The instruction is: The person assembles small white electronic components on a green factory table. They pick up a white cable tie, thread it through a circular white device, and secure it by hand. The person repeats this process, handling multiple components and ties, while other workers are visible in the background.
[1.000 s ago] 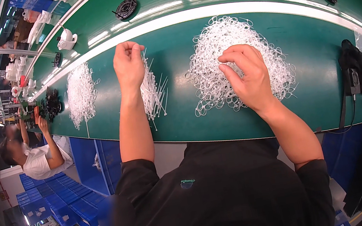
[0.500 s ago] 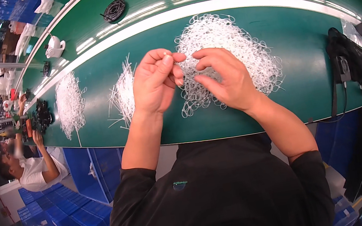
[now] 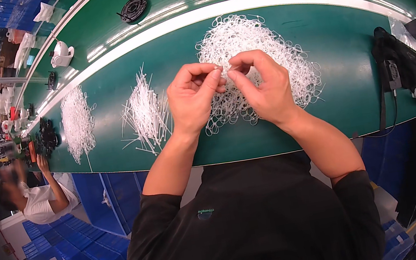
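My left hand (image 3: 192,94) is closed, thumb and forefinger pinched on a thin white cable tie (image 3: 224,71). Facing it, my right hand (image 3: 268,85) pinches the same tie, the fingertips of both hands nearly meeting. Most of the tie is hidden by the fingers and blends into the white behind it. Under and beyond my hands spreads a big heap of looped white cable ties (image 3: 291,73). To the left of my left hand lies a smaller pile of straight white cable ties (image 3: 144,110).
Another white pile (image 3: 77,123) lies farther left on the green table (image 3: 351,69). A black bag (image 3: 399,64) rests at the right end. Round black parts (image 3: 134,9) sit on the green strip beyond the white rail. A co-worker (image 3: 40,203) sits at far left, near blue bins (image 3: 83,250).
My left hand has moved right and turned toward my right hand. My right fingers, apart before, have closed into a pinch. The straight tie pile is less covered now.
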